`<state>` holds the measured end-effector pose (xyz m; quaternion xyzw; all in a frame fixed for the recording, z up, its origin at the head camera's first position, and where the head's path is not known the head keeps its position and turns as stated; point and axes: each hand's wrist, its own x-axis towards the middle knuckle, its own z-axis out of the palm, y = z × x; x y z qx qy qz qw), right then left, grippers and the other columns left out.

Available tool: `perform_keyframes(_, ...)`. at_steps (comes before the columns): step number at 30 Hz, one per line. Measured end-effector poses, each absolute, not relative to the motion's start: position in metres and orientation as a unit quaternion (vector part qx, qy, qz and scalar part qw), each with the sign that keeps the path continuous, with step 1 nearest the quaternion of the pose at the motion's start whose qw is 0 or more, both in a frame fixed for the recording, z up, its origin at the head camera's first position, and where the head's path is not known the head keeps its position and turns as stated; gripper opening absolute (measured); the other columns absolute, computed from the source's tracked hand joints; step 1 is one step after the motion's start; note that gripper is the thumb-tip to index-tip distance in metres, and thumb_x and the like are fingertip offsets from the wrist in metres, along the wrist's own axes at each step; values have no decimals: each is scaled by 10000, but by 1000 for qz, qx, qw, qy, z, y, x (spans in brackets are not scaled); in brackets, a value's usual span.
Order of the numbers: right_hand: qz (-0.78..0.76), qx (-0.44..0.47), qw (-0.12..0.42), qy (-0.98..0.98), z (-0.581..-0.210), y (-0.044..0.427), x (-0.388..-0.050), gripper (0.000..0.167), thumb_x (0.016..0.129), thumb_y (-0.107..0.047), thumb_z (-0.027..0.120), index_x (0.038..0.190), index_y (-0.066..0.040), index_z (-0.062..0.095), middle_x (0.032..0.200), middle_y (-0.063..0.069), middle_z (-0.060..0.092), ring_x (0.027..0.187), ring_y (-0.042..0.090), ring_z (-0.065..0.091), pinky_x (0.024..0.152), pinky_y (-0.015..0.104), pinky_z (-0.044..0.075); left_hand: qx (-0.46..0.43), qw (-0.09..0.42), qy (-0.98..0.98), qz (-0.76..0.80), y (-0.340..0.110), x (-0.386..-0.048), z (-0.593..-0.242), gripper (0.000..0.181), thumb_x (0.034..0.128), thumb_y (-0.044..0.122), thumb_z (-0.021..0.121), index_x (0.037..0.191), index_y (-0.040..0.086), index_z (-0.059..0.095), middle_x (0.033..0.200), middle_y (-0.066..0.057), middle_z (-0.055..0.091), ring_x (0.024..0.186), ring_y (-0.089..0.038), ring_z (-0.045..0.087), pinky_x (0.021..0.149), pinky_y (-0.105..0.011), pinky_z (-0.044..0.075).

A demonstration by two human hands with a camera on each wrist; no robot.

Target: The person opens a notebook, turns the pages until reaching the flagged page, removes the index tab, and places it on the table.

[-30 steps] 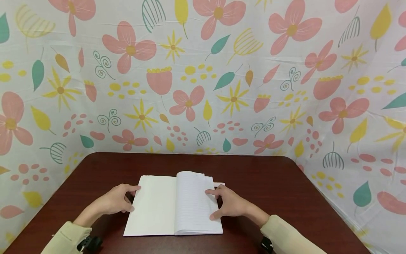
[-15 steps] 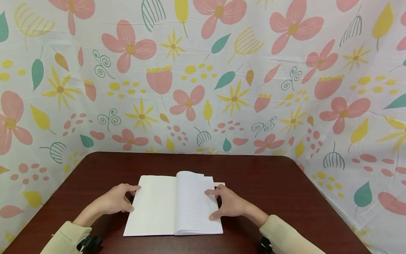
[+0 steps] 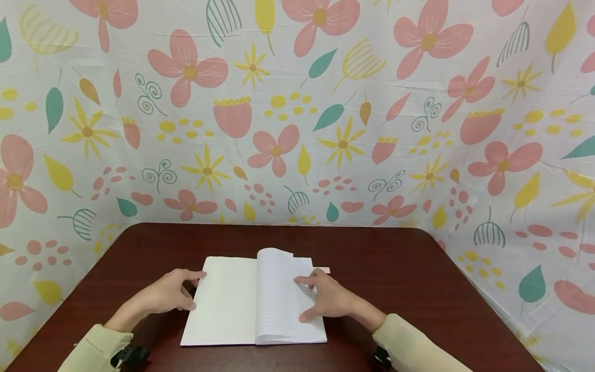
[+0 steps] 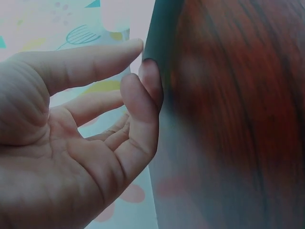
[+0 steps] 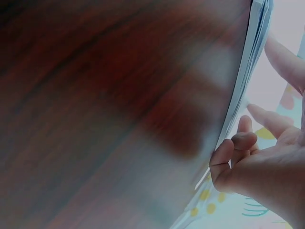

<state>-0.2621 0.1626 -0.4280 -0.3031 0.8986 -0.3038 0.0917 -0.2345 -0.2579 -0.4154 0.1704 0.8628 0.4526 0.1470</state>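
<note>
An open notebook (image 3: 230, 305) lies on the table, its left page blank and its lined right page (image 3: 279, 305) bulging up beside the spine. My left hand (image 3: 165, 293) holds the notebook's left edge, with thumb and index finger at the margin; in the left wrist view the other fingers of this hand (image 4: 90, 138) bend beside the cover edge. On the right page rest the thumb and index finger of my right hand (image 3: 330, 297), spread apart. The right wrist view shows that hand (image 5: 267, 162) with its lower fingers bent near the page-block edge (image 5: 243, 81).
A small white tab (image 3: 323, 269) sticks out past the notebook's upper right edge. The dark red-brown table (image 3: 279, 237) extends around the notebook, and a flower-patterned cloth (image 3: 297, 119) hangs behind it and along both sides.
My right hand has shifted slightly left over the right page, and the raised leaf's upper edge has moved left with it. My left hand has stayed in place.
</note>
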Motion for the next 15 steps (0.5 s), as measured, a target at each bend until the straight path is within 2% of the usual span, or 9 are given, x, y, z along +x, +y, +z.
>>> perform_keyframes(8, -299, -302, 87, 901, -427, 156, -261, 866, 701, -247, 995, 1454, -21, 630, 1035, 70, 502, 895, 221, 480, 802, 346, 431, 210, 178, 826, 491, -268, -237, -414, 789, 844, -90, 755, 1511, -218, 354, 1152, -203, 477, 811, -286, 694, 640, -302, 498)
perform_keyframes(15, -291, -285, 96, 908, -425, 150, -262, 905, 708, -287, 995, 1483, -30, 605, 1050, 64, 498, 896, 212, 467, 786, 366, 439, 212, 186, 816, 505, -271, -237, -414, 802, 851, -107, 761, 1525, -208, 338, 1184, -230, 487, 867, -334, 691, 692, -313, 546)
